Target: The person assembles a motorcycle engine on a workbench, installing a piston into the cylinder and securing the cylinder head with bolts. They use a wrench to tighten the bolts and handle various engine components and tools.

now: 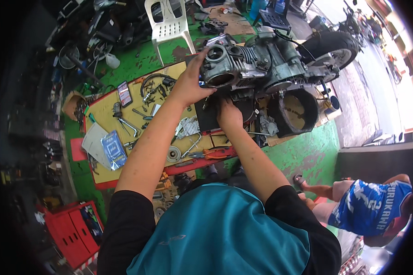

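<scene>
Mechanic's 2 bare hands at work on metal engine (257, 62), lying at far right side of yellow-topped bench (106, 117). Left hand (191, 85) spread wide, thumb well apart from fingers, against engine's left end. Right hand (230, 114) reaches beneath, near side (fingertips hidden; grip, if any, cannot be told). Black container (287, 132) right; orange-handled pliers (215, 154) near.

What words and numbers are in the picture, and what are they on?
I won't copy writing, but here's where it is:
Another person's blue-and-white shirt: big letters and a number.
Blue packet: print, mostly too small.
Phone: writing too small to read.
Teal shirt: blurred mark.
</scene>
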Demonstrator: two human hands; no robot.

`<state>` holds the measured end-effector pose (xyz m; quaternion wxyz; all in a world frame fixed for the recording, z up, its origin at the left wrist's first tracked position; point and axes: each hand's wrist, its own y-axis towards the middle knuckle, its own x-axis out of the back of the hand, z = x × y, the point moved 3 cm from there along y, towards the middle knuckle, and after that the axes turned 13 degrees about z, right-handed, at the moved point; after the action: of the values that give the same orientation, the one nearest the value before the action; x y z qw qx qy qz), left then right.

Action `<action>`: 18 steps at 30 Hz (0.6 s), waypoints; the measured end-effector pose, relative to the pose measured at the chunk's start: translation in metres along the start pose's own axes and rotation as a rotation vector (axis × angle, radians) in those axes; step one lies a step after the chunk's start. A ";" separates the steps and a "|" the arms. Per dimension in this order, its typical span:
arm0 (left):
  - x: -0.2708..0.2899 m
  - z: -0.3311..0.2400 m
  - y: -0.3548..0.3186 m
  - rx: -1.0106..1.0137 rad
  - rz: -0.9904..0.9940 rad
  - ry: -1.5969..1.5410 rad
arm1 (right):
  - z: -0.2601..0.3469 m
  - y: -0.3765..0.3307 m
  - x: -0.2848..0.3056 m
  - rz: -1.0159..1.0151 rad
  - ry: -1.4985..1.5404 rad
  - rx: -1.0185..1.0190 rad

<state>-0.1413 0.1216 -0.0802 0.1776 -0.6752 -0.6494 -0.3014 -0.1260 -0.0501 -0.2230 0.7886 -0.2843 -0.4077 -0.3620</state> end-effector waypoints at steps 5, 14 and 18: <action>0.001 0.002 0.003 -0.058 0.007 0.045 | 0.001 -0.017 0.001 -0.120 0.146 0.038; 0.003 0.002 0.005 -0.048 0.052 0.015 | -0.004 -0.111 0.069 -0.334 0.592 0.552; -0.002 0.002 0.006 -0.023 0.017 -0.102 | -0.012 -0.151 0.095 -0.469 0.753 0.659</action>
<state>-0.1354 0.1211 -0.0818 0.1390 -0.6974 -0.6481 -0.2725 -0.2039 -0.1786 -0.1254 0.8254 0.2249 -0.2418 -0.4579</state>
